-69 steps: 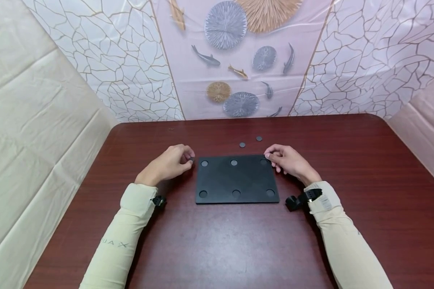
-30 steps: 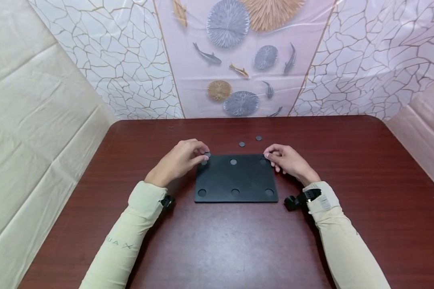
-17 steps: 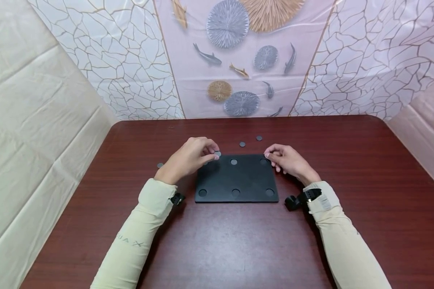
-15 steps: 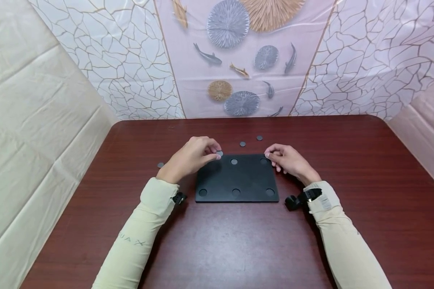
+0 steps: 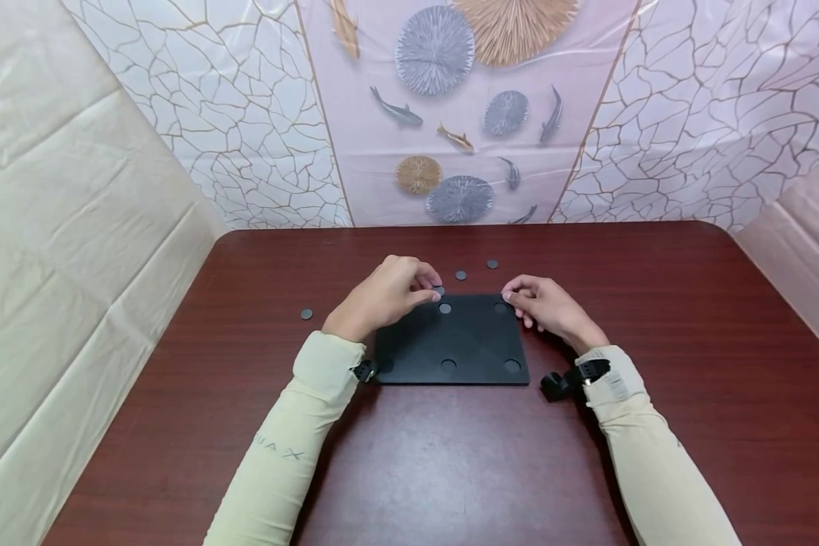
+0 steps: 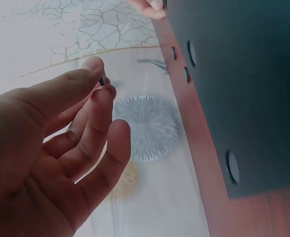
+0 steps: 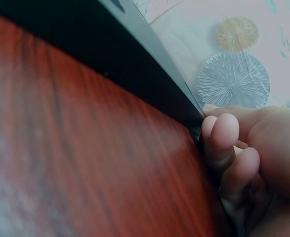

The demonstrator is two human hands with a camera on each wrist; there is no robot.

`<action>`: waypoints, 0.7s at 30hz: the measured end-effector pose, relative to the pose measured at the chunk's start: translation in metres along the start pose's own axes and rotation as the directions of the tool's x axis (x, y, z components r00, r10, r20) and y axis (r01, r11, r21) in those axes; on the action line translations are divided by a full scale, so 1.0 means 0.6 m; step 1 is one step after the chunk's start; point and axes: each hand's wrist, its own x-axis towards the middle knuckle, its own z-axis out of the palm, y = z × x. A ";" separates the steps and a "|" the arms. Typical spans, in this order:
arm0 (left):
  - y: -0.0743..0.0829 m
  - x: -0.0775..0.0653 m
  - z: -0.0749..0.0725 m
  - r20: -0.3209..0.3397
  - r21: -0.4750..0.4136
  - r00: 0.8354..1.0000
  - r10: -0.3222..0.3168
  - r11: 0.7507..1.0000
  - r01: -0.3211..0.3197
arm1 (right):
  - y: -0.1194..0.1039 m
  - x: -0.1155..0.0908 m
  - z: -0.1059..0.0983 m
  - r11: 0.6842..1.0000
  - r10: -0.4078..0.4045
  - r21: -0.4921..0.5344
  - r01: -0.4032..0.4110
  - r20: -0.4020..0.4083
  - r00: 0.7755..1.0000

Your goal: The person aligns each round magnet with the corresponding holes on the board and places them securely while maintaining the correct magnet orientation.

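Note:
My left hand (image 5: 392, 296) pinches a small grey disc (image 5: 440, 290) between thumb and fingertip, just above the far edge of a black rectangular board (image 5: 450, 337). In the left wrist view the disc (image 6: 103, 80) shows edge-on at the fingertips. Round recesses line the board's long sides. The far middle recess (image 5: 445, 309) looks lighter grey; I cannot tell whether a disc fills it. The far left recess is hidden behind my left hand in the head view. My right hand (image 5: 549, 307) grips the board's far right corner with thumb and fingers.
Two loose grey discs, a nearer one (image 5: 460, 275) and a farther one (image 5: 493, 264), lie beyond the board. Another disc (image 5: 306, 314) lies to the left. A patterned backdrop (image 5: 450, 114) stands behind the dark red table (image 5: 655, 303).
My left hand has carried the disc rightward from left of the board to near the far middle recess, uncovering the loose disc at left. My right hand has stayed at its corner.

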 end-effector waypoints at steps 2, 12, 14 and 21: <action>0.006 0.006 0.005 0.005 0.003 1.000 0.000 1.000 0.000 | -0.001 -0.001 0.000 1.000 -0.001 -0.003 0.001 0.004 1.000; 0.031 0.028 0.036 -0.005 0.114 0.999 -0.038 0.993 0.039 | -0.002 0.002 -0.005 1.000 -0.005 -0.007 0.005 0.003 1.000; 0.034 0.032 0.043 -0.007 0.129 0.999 -0.043 0.991 0.044 | -0.002 0.003 -0.005 1.000 -0.004 -0.008 0.004 0.002 1.000; 0.040 0.050 0.066 0.034 0.149 0.998 -0.050 0.988 0.044 | -0.002 0.003 -0.001 1.000 -0.013 0.004 0.013 0.009 1.000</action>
